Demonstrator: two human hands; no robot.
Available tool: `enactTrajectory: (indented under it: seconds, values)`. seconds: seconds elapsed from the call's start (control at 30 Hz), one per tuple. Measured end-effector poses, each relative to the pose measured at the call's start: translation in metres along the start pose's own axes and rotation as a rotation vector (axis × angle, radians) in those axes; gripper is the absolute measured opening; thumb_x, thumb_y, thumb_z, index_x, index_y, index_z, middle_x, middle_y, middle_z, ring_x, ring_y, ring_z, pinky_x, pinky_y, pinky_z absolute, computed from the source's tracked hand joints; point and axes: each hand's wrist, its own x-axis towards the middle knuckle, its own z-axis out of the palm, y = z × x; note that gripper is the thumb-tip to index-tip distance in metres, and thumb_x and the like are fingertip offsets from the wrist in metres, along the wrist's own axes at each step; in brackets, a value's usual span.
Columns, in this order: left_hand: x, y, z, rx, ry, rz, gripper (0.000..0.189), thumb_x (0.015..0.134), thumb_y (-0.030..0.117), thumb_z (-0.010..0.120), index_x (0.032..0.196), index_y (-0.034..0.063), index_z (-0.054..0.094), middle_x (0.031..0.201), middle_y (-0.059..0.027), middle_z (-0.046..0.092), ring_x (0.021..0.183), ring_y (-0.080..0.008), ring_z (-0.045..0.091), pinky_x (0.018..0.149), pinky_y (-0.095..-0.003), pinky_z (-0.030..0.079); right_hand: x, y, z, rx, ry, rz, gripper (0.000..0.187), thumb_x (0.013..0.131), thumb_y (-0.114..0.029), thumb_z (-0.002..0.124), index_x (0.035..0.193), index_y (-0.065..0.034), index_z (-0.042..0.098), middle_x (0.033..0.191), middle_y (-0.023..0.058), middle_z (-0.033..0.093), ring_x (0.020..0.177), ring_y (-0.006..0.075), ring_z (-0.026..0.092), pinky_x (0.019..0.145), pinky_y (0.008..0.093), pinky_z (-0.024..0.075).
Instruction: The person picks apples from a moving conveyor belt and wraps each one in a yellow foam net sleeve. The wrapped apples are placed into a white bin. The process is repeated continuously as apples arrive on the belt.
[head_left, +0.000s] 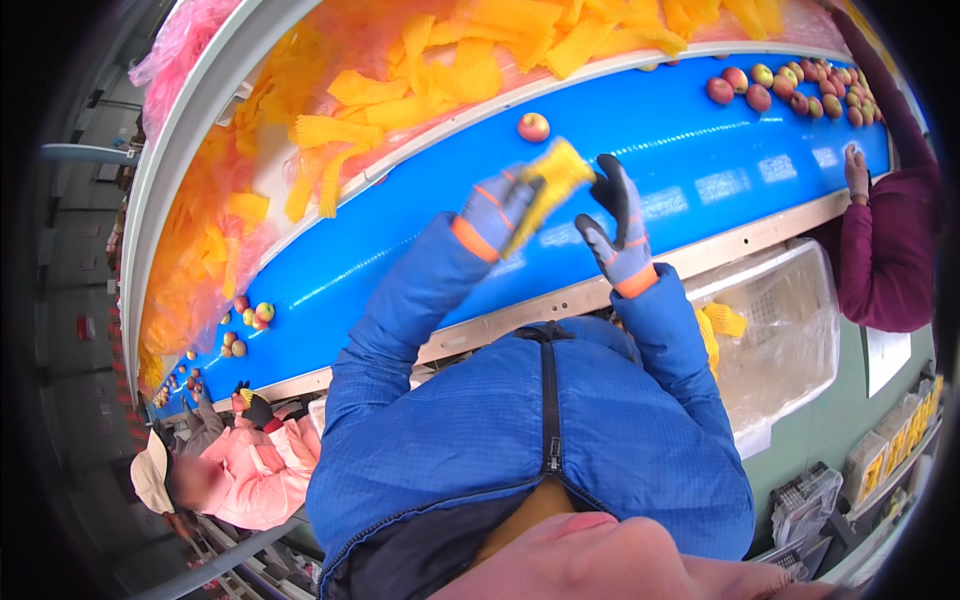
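My left hand (504, 204), in a grey glove with orange bands and dark fingertips, grips a yellow foam net sleeve (551, 191) above the blue conveyor belt (420, 262). The sleeve is blurred; whether anything is inside it cannot be told. To its right, my right hand (619, 217), gloved alike, has its fingers and thumb spread, with nothing seen between them. The fingertips are close to the sleeve's upper end. Just beyond the left hand, a red and yellow apple (533, 127) lies alone on the belt.
Foam net sleeves (465, 71) fill a shelf behind the belt. Apples (784, 86) cluster at the belt's right end, others (259, 315) at left. A plastic-lined crate (787, 322) with sleeves is at my right. A co-worker in maroon (885, 255) stands right, another in pink (259, 472) left.
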Motion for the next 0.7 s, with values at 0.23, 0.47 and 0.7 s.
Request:
enactTrajectory:
  seconds: [0.23,0.47,0.7]
  values:
    - [-0.031,-0.081,0.032,-0.477,-0.465,-0.533,0.053,0.098,0.048,0.042,0.117,0.0008,0.057,0.094,-0.0101,0.068,0.080,-0.0178,0.066,0.067,-0.0308,0.052,-0.041,0.045,0.016,0.431,-0.044,0.552,0.041,0.087,-0.010,0.067,0.125,0.0004,0.055,0.111,0.0101,0.064,0.097,0.0145,0.061,0.082,0.0262,0.0514]
    - [-0.008,-0.102,0.086,-1.116,-0.174,-0.238,0.084,0.090,0.069,0.034,0.142,0.0038,0.033,0.142,-0.0158,0.040,0.127,-0.0299,0.044,0.105,-0.0410,0.038,-0.041,0.047,0.020,-0.568,-0.124,-0.060,0.041,0.084,-0.013,0.064,0.124,-0.0083,0.058,0.134,0.0216,0.048,0.122,0.0385,0.046,0.101,0.0469,0.0374]
    - [-0.021,-0.099,0.113,-0.787,-0.047,-0.196,0.040,0.096,0.031,0.056,0.123,0.0010,0.053,0.119,-0.0109,0.060,0.112,-0.0234,0.058,0.099,-0.0374,0.045,-0.038,0.093,0.004,0.030,0.270,0.244,0.030,0.094,-0.010,0.055,0.122,0.0015,0.057,0.130,0.0151,0.053,0.112,0.0215,0.056,0.089,0.0301,0.0493]
